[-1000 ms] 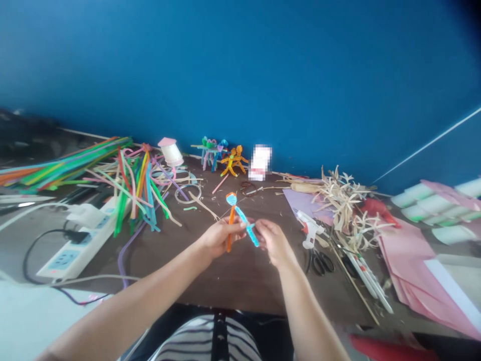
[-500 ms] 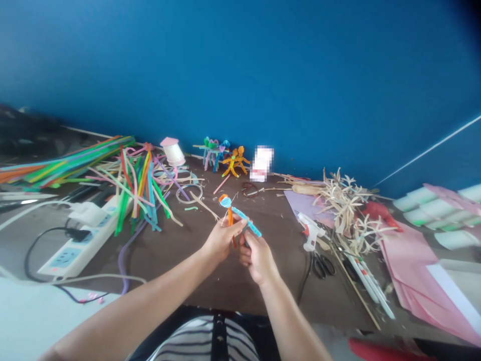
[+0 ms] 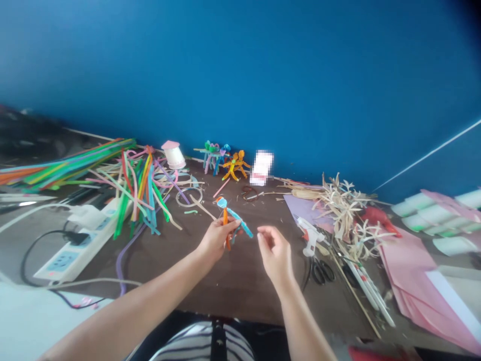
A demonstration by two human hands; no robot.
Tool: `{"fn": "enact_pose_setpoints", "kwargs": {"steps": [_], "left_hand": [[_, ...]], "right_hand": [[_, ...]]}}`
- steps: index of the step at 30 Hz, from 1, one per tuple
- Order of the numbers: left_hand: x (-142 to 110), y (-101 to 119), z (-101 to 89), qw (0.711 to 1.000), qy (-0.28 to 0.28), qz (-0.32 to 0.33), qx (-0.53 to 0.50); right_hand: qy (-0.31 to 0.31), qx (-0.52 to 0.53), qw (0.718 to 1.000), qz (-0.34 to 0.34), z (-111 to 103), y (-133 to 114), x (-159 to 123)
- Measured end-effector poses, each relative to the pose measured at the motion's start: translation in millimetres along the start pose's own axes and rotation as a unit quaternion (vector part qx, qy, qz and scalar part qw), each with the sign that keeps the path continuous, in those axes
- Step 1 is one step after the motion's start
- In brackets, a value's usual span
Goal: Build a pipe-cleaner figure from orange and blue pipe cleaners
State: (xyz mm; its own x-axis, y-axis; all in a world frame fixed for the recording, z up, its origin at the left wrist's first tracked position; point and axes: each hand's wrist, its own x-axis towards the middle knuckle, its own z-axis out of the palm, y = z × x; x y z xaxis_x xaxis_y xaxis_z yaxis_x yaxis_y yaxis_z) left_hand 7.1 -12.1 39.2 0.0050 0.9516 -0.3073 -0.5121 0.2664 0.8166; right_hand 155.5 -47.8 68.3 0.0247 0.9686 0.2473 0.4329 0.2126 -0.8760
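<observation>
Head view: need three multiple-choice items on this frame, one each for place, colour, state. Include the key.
1. Where is the hot glue gun?
A. On the pink paper
B. Right of the right hand, above the scissors
C. Beside the power strip

2. Which colours make up the pipe-cleaner figure in the left hand?
A. Green and purple
B. Pink and white
C. Orange and light blue

3. What is the right hand doing?
A. Holding the scissors
B. Gripping the figure
C. Held open, apart from the figure

Key:
1 B: the glue gun lies just right of that hand, above the scissors.
2 C: orange and light blue strands show in the figure.
3 C: a gap shows between the fingers and the figure.
</observation>
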Motion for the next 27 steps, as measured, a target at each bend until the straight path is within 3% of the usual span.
{"fn": "enact_pose_setpoints", "kwargs": {"steps": [3, 8, 13, 17, 20, 23, 25, 27], "left_hand": [[-1.5, -1.8, 1.3, 1.0, -0.017, -0.001, 0.023], [-6.7, 0.2, 4.7, 0.996, -0.045, 0.028, 0.072], [-3.4, 6.9, -2.1, 0.988, -0.109, -0.034, 0.103], [-0.6, 15.3, -12.1, 0.975, -0.178, -0.131, 0.02], [-3.7, 15.1, -15.2, 0.959, -0.22, -0.159, -0.087], [-10.1, 3.2, -12.4, 0.958, -0.2, -0.141, -0.148], [-14.8, -7.8, -7.5, 0.969, -0.172, -0.099, -0.144], [-19.0, -17.2, -1.4, 0.974, -0.179, -0.077, -0.112]], "right_hand": [[-0.026, 0.012, 1.0, 0.006, 5.6, 5.7, 5.9], [-0.101, 0.119, 0.983, 0.094, 17.7, 12.5, 11.0], [-0.154, 0.16, 0.959, 0.176, 18.3, 13.5, 11.0], [-0.112, 0.193, 0.957, 0.185, 20.2, 18.2, 9.9], [-0.066, 0.225, 0.953, 0.194, 24.3, 21.1, 10.0], [-0.024, 0.245, 0.95, 0.195, 28.3, 20.3, 10.1], [-0.009, 0.245, 0.952, 0.184, 30.2, 18.8, 9.5], [-0.002, 0.237, 0.956, 0.176, 31.7, 18.0, 8.3]]}}
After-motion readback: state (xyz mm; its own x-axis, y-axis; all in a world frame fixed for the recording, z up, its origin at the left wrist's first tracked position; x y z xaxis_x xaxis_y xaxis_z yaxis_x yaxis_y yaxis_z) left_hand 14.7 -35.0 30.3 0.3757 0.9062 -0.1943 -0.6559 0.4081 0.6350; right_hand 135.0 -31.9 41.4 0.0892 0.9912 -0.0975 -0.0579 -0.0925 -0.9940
